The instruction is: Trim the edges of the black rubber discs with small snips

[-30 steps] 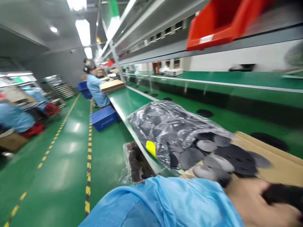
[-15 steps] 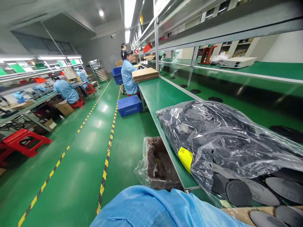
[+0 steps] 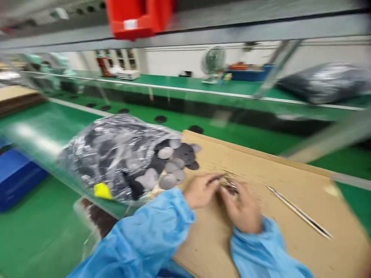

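Both hands meet over the cardboard sheet (image 3: 290, 231), blurred by motion. My left hand (image 3: 201, 190) is closed, with a thin dark piece (image 3: 215, 178) at its fingertips; this looks like the edge of a black disc. My right hand (image 3: 245, 206) is closed around a small shiny metallic thing (image 3: 231, 186) whose kind I cannot make out. To the right of that hand lies a slim pointed tool like tweezers (image 3: 300, 212), touched by neither hand. Left of my hands, loose grey and black discs (image 3: 168, 180) spill from a clear plastic bag (image 3: 113, 143).
A yellow label (image 3: 102, 190) marks the bag's near corner. Several black discs (image 3: 160, 119) lie along the green strip behind. Overhead hangs a red bin (image 3: 139, 23). A fan (image 3: 213, 61) and another filled bag (image 3: 324, 83) stand on the far bench. A blue box (image 3: 20, 177) sits at left.
My view has swung right, from the aisle to the bench. Both hands, the cardboard and the pointed tool have come into view; the bag of discs now appears further left.
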`<act>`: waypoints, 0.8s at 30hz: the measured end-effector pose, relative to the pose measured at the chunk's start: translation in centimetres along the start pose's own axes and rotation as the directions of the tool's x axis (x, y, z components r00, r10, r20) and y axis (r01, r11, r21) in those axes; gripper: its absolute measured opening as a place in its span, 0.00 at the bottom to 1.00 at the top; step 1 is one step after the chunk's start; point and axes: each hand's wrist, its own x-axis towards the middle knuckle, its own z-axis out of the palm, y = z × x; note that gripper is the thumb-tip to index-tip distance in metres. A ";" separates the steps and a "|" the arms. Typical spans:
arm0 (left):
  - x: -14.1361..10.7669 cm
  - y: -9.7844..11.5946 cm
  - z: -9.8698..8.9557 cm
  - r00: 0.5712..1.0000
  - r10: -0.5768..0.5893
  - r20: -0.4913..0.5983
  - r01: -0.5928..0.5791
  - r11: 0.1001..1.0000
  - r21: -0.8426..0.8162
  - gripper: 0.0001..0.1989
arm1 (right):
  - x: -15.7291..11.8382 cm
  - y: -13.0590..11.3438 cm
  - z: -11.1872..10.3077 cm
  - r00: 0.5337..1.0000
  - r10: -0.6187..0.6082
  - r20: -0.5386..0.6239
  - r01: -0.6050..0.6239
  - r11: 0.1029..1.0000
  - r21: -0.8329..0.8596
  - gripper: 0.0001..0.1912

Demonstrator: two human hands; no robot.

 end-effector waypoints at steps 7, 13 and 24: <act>0.0 -1.4 -1.0 0.987 0.150 -0.064 -0.106 0.890 0.444 0.18 | -0.5 -0.2 -2.6 0.971 0.125 0.203 -0.050 0.940 -0.338 0.20; -0.1 -1.1 -0.6 0.994 0.110 -0.020 -0.091 0.900 0.426 0.19 | -0.5 -0.8 -2.7 0.931 0.218 0.293 -0.090 0.914 -0.396 0.21; -0.2 -1.1 -0.6 0.992 0.119 0.051 -0.130 0.881 0.455 0.21 | -0.2 -1.1 -3.1 0.868 0.308 0.390 -0.119 0.891 -0.438 0.23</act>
